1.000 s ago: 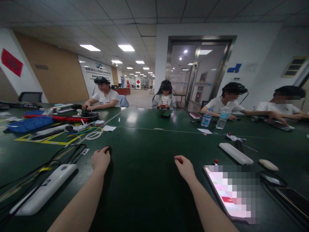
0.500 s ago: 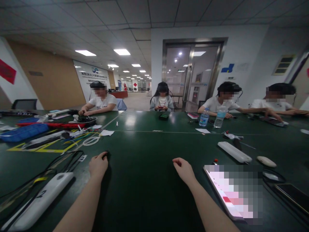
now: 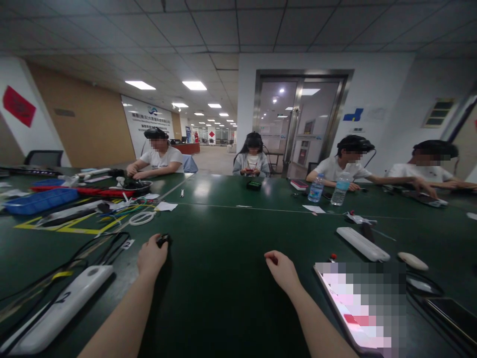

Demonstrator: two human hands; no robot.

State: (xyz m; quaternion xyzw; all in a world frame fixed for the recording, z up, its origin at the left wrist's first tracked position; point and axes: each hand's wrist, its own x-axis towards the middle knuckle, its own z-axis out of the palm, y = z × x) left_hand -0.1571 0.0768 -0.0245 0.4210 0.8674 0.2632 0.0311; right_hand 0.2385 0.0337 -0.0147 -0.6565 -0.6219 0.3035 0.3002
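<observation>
My left hand [image 3: 152,256] is closed around a small black object [image 3: 163,241] at the left of the green table [image 3: 216,278]. Part of the object sticks out past the thumb and fingertips; its kind cannot be made out. To the right, my right hand [image 3: 283,271] rests low over the tabletop, fingers curled in, with nothing visible in them. A phone [image 3: 348,308] with a lit, partly blurred screen lies just right of that hand. Beside my left forearm is a white power strip [image 3: 70,308] marked 2.
Black cables [image 3: 89,248], a coil of white cable [image 3: 141,218] and a blue tray [image 3: 40,201] occupy the left side. On the right lie a white bar-shaped device [image 3: 362,243], a pale computer mouse [image 3: 412,260] and two water bottles [image 3: 340,189]. Several people sit across the table.
More of the black object shows at my left fingertips than before. My right hand has barely moved. The view has tilted slightly upward.
</observation>
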